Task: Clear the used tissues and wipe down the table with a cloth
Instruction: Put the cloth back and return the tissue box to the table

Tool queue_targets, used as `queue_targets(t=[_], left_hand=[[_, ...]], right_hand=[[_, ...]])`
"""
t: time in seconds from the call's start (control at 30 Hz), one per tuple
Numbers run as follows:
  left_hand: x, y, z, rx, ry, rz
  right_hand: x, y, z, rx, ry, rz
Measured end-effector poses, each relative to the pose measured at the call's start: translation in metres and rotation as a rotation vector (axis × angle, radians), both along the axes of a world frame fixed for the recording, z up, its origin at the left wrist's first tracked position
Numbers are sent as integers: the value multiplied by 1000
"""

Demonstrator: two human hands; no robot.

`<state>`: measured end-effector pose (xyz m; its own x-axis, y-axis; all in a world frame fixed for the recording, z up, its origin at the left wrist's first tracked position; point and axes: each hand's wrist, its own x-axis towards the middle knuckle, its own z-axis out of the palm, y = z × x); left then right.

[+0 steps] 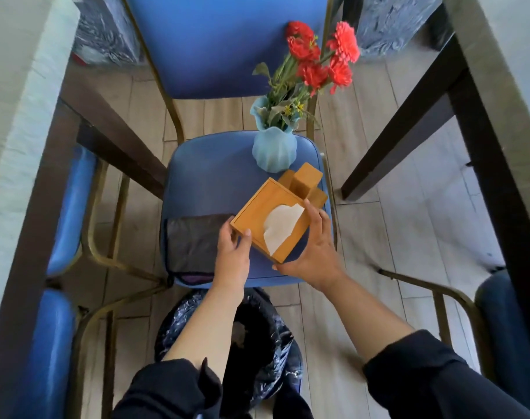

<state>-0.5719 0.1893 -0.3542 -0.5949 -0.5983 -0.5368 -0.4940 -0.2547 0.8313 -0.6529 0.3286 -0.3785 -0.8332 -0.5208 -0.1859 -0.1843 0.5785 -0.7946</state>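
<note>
Both hands hold a wooden tissue box (271, 222) over the blue chair seat (206, 179): the left hand (232, 255) grips its near-left corner, fingers curled under and thumb on the top edge, and the right hand (313, 252) cups its right side with the fingers spread along the wall. A white tissue (280, 226) pokes out of the slot on top. This looks like the clearing step, with table items parked on the chair so the benches can be wiped; no loose used tissues show. A folded dark cloth (194, 243) lies on the near-left part of the seat, just beside the box. The next move probably calls for setting the box down flat on the seat and letting go, then picking up the cloth. Space is tight: a pale blue vase (274, 151) of red flowers (321, 55) and a small wooden holder (306, 182) crowd the far-right corner, the holder touching or just behind the box, so a nudge could tip the vase. A bin lined with a black bag (276, 328) stands on the floor under the arms, and dark-framed benches (481, 95) flank the chair.
</note>
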Motion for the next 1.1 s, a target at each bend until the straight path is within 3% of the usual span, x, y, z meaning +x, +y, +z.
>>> queue_targets(t=[0.23,0.57,0.73,0.83,0.97,1.1], left_hand=[[5,-3,27,-31,12,-8],[71,5,115,44,101,67],[150,21,179,239,110,118],[211,23,210,359,233,100],[294,15,249,300,379,139],[372,-5,287,189,373,277]], right_hand=[[30,-3,20,-63,30,-159],[106,-7,133,-106,93,-191],[175,-10,196,-136,163,-175],[231,-12,231,-167,175,-164],[312,-20,271,-214,158,-129],[382,-33,305,-312,132,-19]])
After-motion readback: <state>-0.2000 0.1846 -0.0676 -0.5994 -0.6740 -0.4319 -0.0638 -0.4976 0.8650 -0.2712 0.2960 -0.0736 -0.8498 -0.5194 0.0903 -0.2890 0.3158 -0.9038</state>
